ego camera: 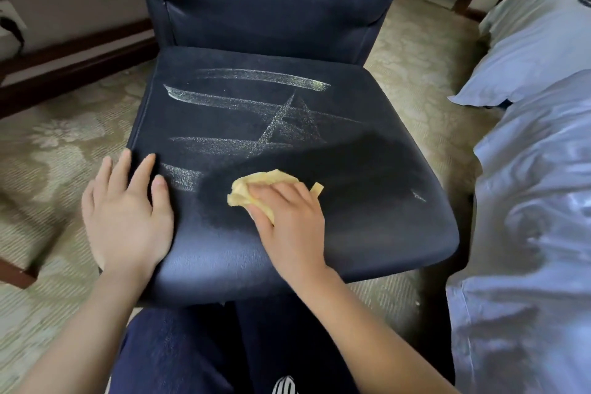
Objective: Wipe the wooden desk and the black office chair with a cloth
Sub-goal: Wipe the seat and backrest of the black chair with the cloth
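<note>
Both bare forearms are extended forward from the bottom of the view. The left hand (126, 217) is laid flat, palm down, with its fingers straight and slightly spread and the thumb set apart on the inner side. The right hand (289, 217) is held palm down, its fingers bent a little and pressed downward, the wrist angled toward the left. The two hands are kept near each other, not touching.

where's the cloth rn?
Head view: the yellow cloth is bunched under the right hand on the front middle of the chair seat, just below the white streaks; the left hand rests at the seat's left edge.
</note>
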{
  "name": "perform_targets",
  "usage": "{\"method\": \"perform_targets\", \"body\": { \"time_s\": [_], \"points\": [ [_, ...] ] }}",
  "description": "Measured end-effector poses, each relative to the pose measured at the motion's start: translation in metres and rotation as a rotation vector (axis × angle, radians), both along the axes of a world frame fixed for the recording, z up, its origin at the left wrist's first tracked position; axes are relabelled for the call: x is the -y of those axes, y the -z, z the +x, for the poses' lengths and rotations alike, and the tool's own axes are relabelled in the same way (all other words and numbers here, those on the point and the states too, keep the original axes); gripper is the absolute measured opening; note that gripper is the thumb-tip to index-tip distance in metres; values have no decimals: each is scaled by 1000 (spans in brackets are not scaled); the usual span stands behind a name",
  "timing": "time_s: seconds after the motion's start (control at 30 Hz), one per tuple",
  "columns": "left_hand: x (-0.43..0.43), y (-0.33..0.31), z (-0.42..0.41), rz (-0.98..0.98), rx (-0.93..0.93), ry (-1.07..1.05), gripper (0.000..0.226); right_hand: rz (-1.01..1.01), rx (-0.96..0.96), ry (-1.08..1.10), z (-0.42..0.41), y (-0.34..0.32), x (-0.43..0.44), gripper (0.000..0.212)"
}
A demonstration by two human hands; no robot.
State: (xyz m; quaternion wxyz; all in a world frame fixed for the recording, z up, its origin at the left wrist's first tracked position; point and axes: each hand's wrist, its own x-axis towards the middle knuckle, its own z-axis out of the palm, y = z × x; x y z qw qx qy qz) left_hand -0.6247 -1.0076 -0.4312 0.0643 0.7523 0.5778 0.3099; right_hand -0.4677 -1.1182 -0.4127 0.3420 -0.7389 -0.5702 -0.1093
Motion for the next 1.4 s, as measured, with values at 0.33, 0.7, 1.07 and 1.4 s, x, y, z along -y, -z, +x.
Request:
{"method": "perform_targets", "body": {
  "time_s": [0.33,0.7,1.07,1.4],
  "points": [
    [-1,0,-10,136,-39,232,49,110,47,180,63,19,60,15],
    [0,3,-8,151,-33,252,46,4,-246,779,184,6,89,24],
    [6,-2,-2,156,-37,224,48,-294,-58,469,130,-13,-52,27],
    [6,-5,-4,159,0,193,46,-145,-84,-86,-3,-10,-47,20]
  ]
}}
